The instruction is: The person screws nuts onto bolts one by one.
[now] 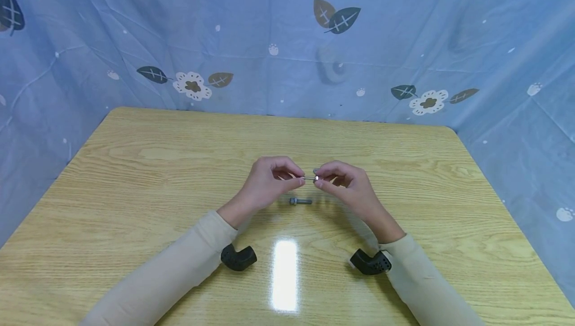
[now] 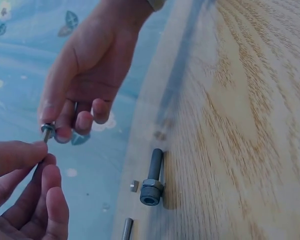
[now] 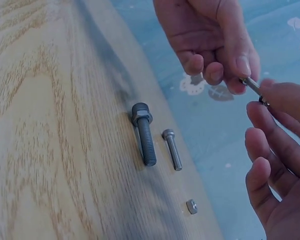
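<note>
Over the table, my left hand [image 1: 269,181] pinches the head end of a small silver bolt [image 3: 253,86] between thumb and fingertips. Facing it, my right hand [image 1: 352,186] pinches a small nut [image 2: 48,127] at the bolt's other end. The bolt's shank spans the short gap between the two hands. Close below them on the wood lies a larger dark socket-head bolt [image 3: 145,135], with a hex nut [image 3: 141,117] up against its head. Beside that rest a second small silver bolt [image 3: 173,150] and a loose small nut [image 3: 191,206].
The wooden table [image 1: 157,166] reaches back to a blue patterned curtain [image 1: 269,26], which also hangs along both sides. Black wrist-worn devices [image 1: 238,258] jut inward from both sleeves, low over the tabletop.
</note>
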### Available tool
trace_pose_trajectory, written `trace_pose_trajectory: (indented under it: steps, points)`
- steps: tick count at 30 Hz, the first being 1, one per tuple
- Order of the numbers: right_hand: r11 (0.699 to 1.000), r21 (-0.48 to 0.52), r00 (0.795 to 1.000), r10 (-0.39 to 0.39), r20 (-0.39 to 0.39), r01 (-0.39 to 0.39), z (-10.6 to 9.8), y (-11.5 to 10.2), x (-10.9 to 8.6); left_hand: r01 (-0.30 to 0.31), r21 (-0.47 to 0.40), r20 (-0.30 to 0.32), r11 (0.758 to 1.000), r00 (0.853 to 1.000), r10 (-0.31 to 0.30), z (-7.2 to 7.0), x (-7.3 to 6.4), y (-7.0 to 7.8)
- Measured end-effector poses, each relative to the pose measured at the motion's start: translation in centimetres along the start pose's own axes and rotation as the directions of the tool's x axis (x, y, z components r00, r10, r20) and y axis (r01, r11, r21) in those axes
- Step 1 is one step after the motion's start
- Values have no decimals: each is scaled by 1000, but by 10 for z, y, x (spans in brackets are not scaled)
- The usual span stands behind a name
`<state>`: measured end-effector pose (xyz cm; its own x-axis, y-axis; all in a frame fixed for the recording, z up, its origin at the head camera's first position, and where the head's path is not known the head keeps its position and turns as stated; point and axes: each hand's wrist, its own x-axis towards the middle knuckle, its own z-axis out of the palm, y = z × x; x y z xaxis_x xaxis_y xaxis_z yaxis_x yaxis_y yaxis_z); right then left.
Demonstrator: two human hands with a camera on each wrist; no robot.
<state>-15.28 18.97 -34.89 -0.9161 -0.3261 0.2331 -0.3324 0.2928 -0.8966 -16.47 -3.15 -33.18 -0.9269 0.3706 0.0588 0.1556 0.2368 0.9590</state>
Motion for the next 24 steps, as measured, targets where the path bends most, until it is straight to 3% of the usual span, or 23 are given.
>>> trace_pose_trajectory:
  steps: [10,18,24]
  points:
    - [999,-46,1000,-16,-10,15,1,-1,0,-27,-23,22,999,999,28,0,2,-1]
    - [997,-43,997,-63,-48,61,2,0,2,26,-87,61,996,998,-21,0,3,-2]
    - [998,-46,998,-45,-49,42,2,-1,1,3,-83,54,997,999,1,-1,2,-1]
